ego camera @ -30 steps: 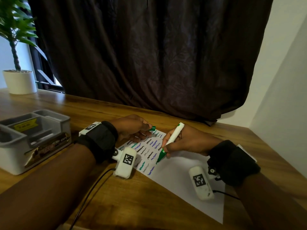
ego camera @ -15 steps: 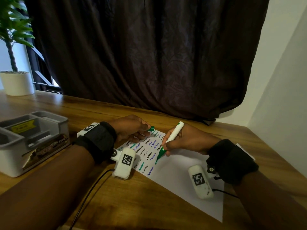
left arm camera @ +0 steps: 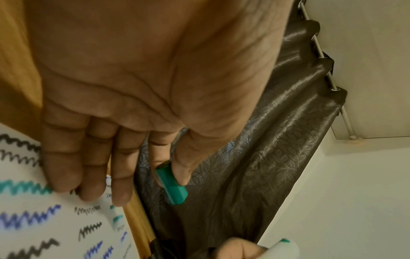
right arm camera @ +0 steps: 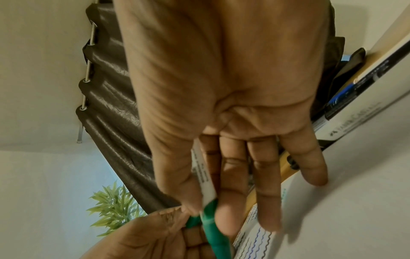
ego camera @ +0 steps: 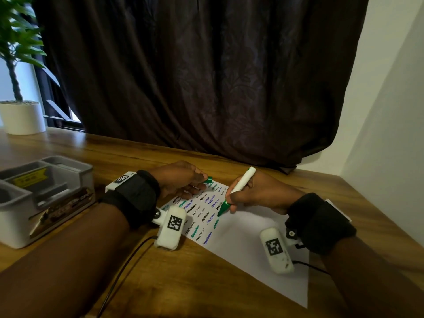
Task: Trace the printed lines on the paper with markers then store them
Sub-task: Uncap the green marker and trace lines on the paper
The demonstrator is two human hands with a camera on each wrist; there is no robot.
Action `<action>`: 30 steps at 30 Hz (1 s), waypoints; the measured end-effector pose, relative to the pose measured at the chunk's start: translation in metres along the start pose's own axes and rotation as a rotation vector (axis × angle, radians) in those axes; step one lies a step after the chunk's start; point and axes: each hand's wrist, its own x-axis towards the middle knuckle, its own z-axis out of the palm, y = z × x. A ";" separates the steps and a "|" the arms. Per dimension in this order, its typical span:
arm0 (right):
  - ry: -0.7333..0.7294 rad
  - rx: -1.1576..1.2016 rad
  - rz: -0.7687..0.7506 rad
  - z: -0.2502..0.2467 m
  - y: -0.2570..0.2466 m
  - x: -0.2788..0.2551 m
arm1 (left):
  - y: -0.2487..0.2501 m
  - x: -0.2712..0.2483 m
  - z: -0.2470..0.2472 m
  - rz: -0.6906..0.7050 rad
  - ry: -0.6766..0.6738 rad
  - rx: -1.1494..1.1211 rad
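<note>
On a glossy wooden table (ego camera: 160,283) before a dark leaf-patterned curtain (ego camera: 195,76), white paper (ego camera: 241,239) of zigzag lines, left of it a grey organizer (ego camera: 46,198), right hand (ego camera: 259,193) gripping a white green-tipped marker (ego camera: 238,187) tip-down on the paper, left hand (ego camera: 181,177) pinching its green cap (left arm camera: 172,185), fingertips (left arm camera: 64,184) pressing the paper.

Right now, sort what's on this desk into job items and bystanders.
Job: green marker in the right hand; green cap pinched by the left hand; paper with zigzag lines; grey organizer tray.

Bystanders: potted plant; dark curtain.
</note>
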 end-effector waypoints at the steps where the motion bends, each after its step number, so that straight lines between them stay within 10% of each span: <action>1: 0.029 0.031 0.014 -0.001 0.000 0.001 | 0.000 0.000 0.000 0.005 -0.001 0.000; 13: 0.292 0.555 0.029 -0.010 -0.004 0.010 | 0.001 0.000 -0.003 0.161 -0.010 -0.110; 30: 0.273 0.468 -0.017 -0.005 -0.002 0.009 | 0.003 -0.003 0.001 0.237 -0.062 -0.112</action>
